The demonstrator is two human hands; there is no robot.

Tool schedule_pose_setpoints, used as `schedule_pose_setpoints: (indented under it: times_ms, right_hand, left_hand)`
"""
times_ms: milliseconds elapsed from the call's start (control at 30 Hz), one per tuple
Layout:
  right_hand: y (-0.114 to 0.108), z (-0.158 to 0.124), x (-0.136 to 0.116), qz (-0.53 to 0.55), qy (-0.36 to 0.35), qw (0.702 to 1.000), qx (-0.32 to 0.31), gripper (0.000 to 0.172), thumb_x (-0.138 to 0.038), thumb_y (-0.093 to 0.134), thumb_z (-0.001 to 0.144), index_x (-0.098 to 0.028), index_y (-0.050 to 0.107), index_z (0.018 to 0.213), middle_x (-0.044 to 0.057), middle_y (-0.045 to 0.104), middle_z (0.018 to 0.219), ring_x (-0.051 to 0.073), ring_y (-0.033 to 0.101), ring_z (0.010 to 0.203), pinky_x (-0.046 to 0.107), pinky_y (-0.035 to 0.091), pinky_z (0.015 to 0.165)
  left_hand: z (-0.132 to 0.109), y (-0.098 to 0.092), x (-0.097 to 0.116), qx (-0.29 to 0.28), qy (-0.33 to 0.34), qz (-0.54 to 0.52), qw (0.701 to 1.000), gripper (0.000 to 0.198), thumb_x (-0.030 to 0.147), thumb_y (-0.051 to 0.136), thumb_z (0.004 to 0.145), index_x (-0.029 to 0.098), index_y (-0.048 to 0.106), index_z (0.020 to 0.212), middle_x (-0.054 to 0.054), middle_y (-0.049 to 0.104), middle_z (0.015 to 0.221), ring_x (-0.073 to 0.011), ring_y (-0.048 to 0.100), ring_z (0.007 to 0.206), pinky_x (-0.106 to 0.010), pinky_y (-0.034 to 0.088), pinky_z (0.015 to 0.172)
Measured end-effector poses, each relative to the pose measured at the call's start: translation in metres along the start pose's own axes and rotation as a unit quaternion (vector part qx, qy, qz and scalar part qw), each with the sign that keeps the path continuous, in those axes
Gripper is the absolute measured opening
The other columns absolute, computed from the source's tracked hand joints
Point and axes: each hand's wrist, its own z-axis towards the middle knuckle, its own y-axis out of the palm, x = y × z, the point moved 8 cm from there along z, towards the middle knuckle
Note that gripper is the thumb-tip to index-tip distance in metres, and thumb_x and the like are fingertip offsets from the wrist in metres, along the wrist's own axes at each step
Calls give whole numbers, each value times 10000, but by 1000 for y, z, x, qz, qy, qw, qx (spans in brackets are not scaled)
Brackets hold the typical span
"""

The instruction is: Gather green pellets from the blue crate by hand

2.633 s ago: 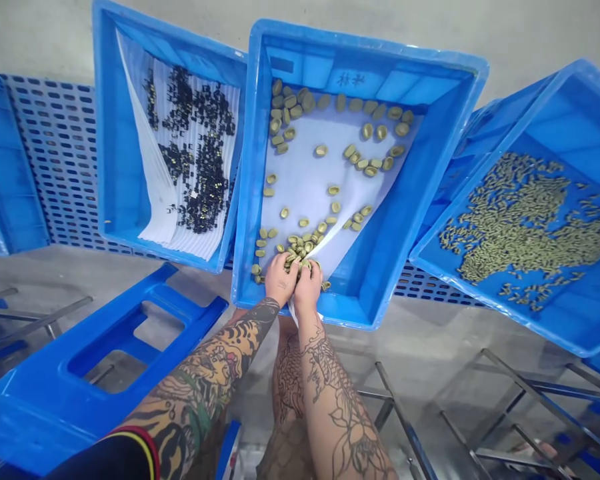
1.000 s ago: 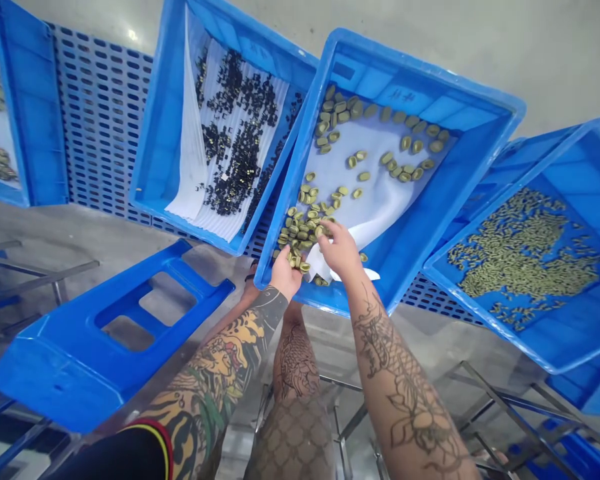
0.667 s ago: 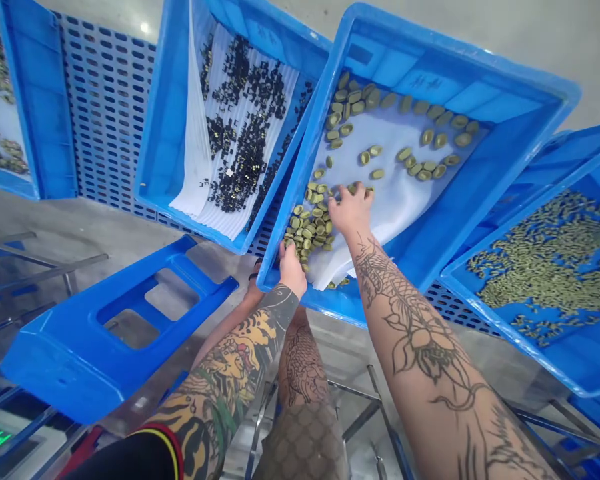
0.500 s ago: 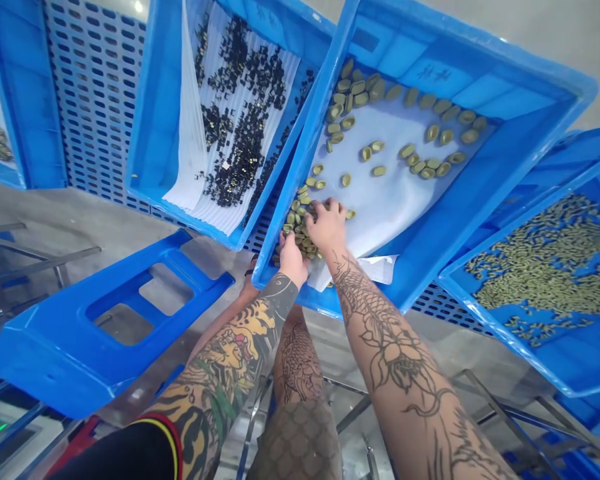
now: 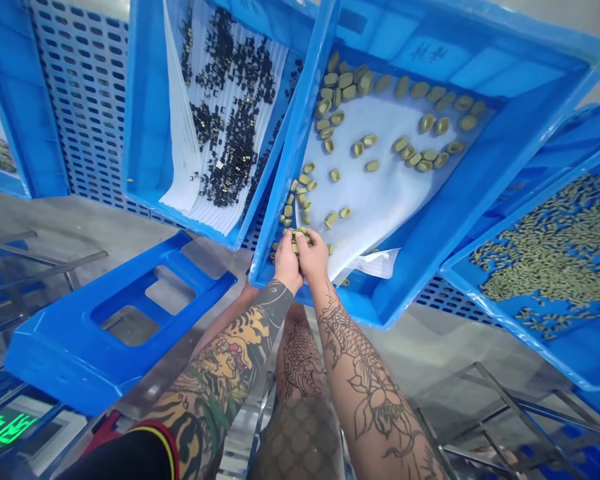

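Drawn together since the earlier frame: left hand [image 5: 287, 265] and right hand [image 5: 313, 259] touching, clamped on a clump of green beads [image 5: 299, 240], low in the blue crate [image 5: 480, 53].

Left hand [image 5: 287, 265], right hand [image 5: 313, 257] cupping olive-gold parts [image 5: 298, 239] in blue crate [image 5: 430, 247]

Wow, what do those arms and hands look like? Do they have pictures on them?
Yes! The left forearm has a colourful tiger tattoo in yellow, orange and green. The right forearm has dark fish and flower tattoos. The left hand and right hand wear no gloves. A black sleeve has red and yellow stripes.
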Motion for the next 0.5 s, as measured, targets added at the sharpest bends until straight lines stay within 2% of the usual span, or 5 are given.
schedule_pose_setpoints:
  times_ms: [133,300,400,500]
  right_hand:
    - [-11,-23,-15,92,10,995,23,362,-507,547,938,-200,720,1020,42,737,1014,196,655,938,335,530,911]
    - [-33,-55,-43,160,15,986,52,327,-467,547,942,-181,701,979,60,726,1009,195,644,943,342,524,936]
    - [-50,-75,-66,182,13,981,69,316,-461,558,937,-180,695,986,66,718,1010,201,638,941,350,526,936]
    - [-70,-94,-99,201,-2,975,90,310,-465,566,936,-184,690,982,60,706,981,205,637,930,357,529,926]
  left_hand:
    - [-34,2,21,-1,30,19,999,312,441,635,924,209,647,1132,-72,711,1211,-232,678,1155,-350,555,1000]
    - [-80,9,46,-10,46,45,998,260,393,653,919,198,657,1091,-74,734,1128,-221,699,1066,-323,574,943]
    - [-110,16,62,-30,51,63,996,269,426,653,909,209,660,1067,-71,735,1106,-217,703,1027,-327,580,913]
    - [-144,26,88,-54,67,90,992,315,469,669,886,209,661,1065,-66,730,1098,-214,696,1031,-329,568,924]
